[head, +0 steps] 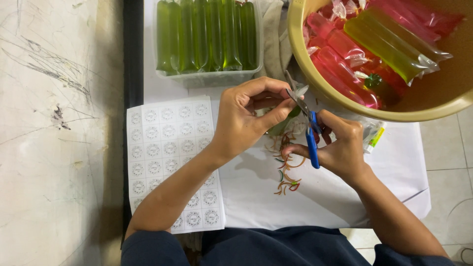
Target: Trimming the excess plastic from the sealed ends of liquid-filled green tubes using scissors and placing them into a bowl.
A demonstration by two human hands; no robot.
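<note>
**pim:** Scissors (pixel 308 130) sat in the right hand (pixel 340 150), blue handles low, blades slanting up and left toward the left hand's (pixel 244 120) fingertips (pixel 281 106). So the tool's long axis ran bottom-right to top-left, right across the gap between both hands.

**dov:** And the packet itself?

**pim:** Mostly hidden, tbh. Left thumb and fingers were curled nearly shut, pinching something green (pixel 290 116); only a sliver showed just under the thumb, touching the blades or just beside them, I couldn't tell which. Right fingers were closed through the handles, and whether the blades stood apart was too small to call.

**dov:** Nearer hand?

**pim:** Left, it already had the thing. Rubber bands (pixel 287 167) lay on the white sheet (pixel 256 192) below the hands, sticker sheet (pixel 170 148) to the left, tub (pixel 207 74) of green packets and bowl (pixel 315 74) of pink ones above.
</note>
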